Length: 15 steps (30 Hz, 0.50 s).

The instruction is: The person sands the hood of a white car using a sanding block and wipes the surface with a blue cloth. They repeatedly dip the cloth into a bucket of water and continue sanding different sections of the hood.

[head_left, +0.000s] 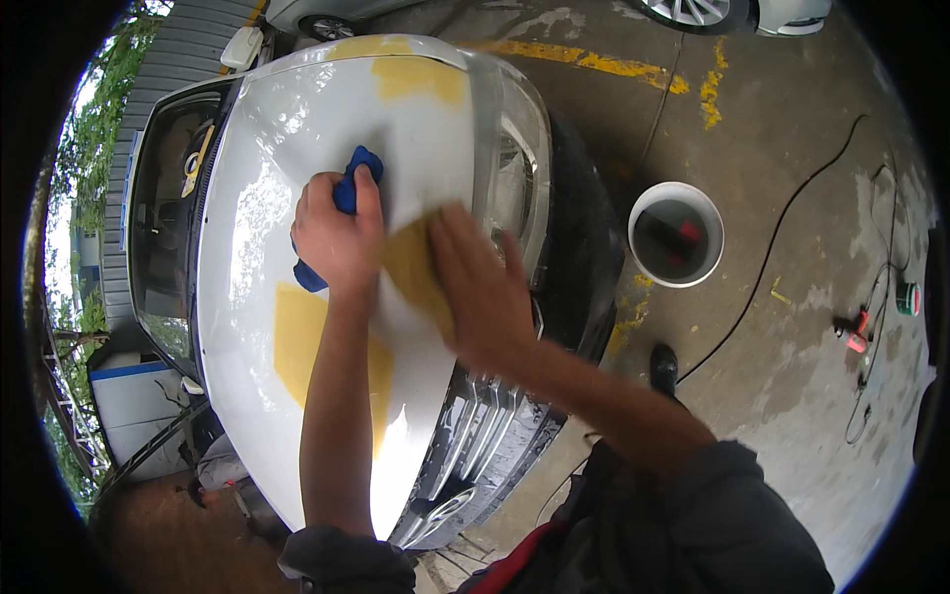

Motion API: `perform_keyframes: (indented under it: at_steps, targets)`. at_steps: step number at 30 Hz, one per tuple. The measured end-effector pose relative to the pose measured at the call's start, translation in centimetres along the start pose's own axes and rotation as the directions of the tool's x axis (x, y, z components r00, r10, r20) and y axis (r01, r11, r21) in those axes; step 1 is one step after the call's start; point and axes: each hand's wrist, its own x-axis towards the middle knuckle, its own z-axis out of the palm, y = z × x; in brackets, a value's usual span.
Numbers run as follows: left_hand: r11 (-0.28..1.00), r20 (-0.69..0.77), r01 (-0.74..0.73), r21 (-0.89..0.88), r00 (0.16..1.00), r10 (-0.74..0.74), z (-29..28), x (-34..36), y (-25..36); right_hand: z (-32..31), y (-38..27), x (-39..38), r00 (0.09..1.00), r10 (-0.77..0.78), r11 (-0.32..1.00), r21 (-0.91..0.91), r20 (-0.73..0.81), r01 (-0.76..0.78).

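"What has the left hand point(336, 230) got?"

"A blue cloth point(364, 163). The fingers are curled around it, and bits poke out at both ends. It's over the middle of the white hood point(242, 198)."

"And the right hand point(485, 297)?"

"Nearer the hood's front edge. Its fingers look nearly straight, laid along a yellow-brown sheet point(414, 265). It's all blurry, so I can't tell how tight it holds on."

"Where's that sheet, then?"

"Just beside the left hand, on the side toward the front edge. I can't tell if all of it touches the hood."

"I see yellow on the hood too."

"Yes, one big patch point(297, 342) with the left arm point(336, 426) across it, and another patch point(421, 79) near the far side edge."

"What's on the floor point(772, 129)?"

"Out past the front edge stands a white bucket point(712, 238), with dark water point(655, 238) and something red point(688, 231) inside."
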Motion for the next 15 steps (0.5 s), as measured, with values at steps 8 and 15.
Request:
perform_keyframes:
  at_steps: [8, 15]
  targets:
    - [1.000, 0.002, 0.006, 0.014, 1.000, -0.006, -0.3, 0.0, -0.1, 0.4, -2.0, -4.6, 0.997, -0.020, 0.994, 0.108, 0.075, 0.012]
    - [1.000, 0.015, 0.000, 0.002, 1.000, 0.000, 0.2, 0.2, 0.5, 0.7, 2.5, 8.4, 0.943, 0.087, 0.993, 0.107, -0.322, -0.055]
